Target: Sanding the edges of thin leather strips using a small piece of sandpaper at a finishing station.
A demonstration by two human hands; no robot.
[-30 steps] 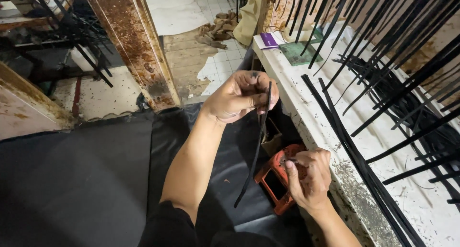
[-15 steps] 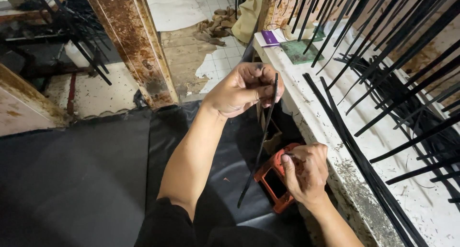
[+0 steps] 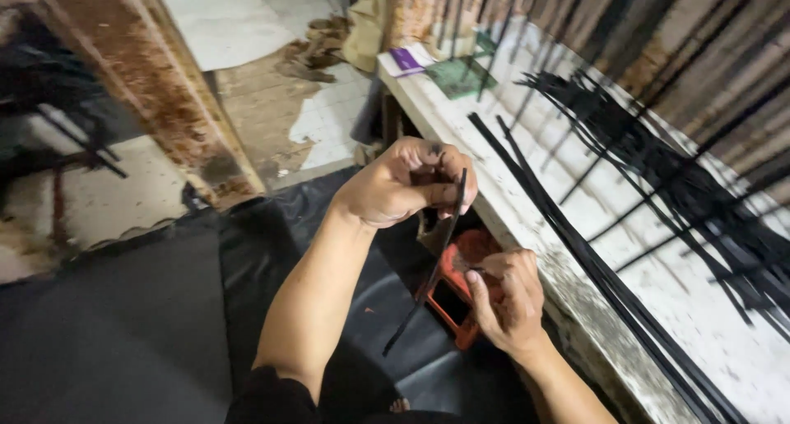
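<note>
Item: thin black strip point(image 3: 428, 264) — I pinch its top in left hand point(image 3: 403, 181); right hand point(image 3: 506, 296) closed (contents unseen) — best kept taut

To my right I see a worn whitish table point(image 3: 658, 301) with long black strips point(image 3: 576, 243) lying along it and a tangled heap of black strips point(image 3: 683, 177) farther over. At its far end lie a purple-and-white booklet point(image 3: 409, 60) and a green sheet point(image 3: 461, 74). A black sheet point(image 3: 123, 325) covers the floor below, and a rusty post point(image 3: 156, 87) stands at upper left, with crumpled paper scraps point(image 3: 317, 50) beyond.
</note>
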